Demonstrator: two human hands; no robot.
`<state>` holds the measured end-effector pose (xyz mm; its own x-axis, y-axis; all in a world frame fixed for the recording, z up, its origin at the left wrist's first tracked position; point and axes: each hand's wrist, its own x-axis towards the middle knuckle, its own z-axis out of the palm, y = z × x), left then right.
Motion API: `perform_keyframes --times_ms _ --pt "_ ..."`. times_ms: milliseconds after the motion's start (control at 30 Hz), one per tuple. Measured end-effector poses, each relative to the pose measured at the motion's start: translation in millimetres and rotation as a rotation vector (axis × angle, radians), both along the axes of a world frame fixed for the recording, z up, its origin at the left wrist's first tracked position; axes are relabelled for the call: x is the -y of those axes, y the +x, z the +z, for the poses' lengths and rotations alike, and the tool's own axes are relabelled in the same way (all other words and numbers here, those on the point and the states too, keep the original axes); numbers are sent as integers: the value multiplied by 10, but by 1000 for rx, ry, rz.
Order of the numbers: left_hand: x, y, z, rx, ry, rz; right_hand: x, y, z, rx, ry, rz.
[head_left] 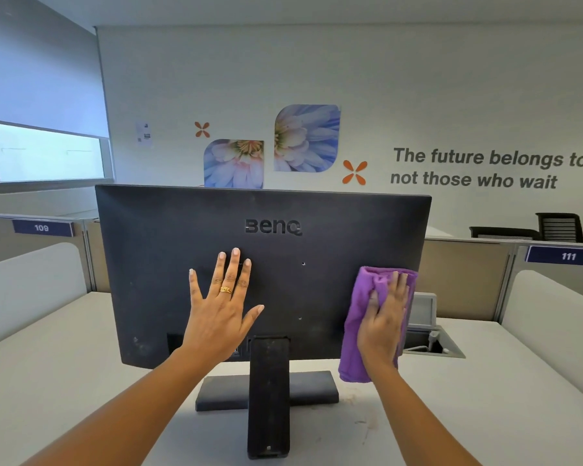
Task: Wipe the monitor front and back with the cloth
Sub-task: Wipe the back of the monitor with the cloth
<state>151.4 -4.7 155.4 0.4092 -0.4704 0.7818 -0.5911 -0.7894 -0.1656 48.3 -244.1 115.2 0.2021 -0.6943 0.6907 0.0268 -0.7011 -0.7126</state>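
The black BenQ monitor (182,257) sits on the desk (64,381), back toward the camera, kinda dusty and smudged. Left hand (221,309) lies flat, fingers spread, on it; right hand (382,326) presses the folded purple cloth (355,317) at its right edge.

Even, bright daylight enters from the window (44,156) far to the left of my hands. Shadows are soft and faint. I note no glare. Wide-angle bending shows at the frame edges. Focus is sharp throughout.
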Motion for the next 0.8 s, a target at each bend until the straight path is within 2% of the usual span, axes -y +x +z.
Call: perform_keyframes --times_ms 167,267,400,533,667,800 --pt "96 -60 -41 -24 -27 33 -441 121 60 -110 -274 12" --pt "117 -81 -49 -33 -35 43 -409 153 133 -92 -282 -7" --pt "115 -93 -30 -33 -29 38 -134 40 300 -30 -131 25" --pt "119 -100 -36 -42 -29 38 317 -52 399 25 160 73" --pt "129 -91 -42 -67 -35 30 456 -240 237 -49 528 178" --pt "118 -91 -29 -95 -30 25 256 -270 -96 -50 468 180"
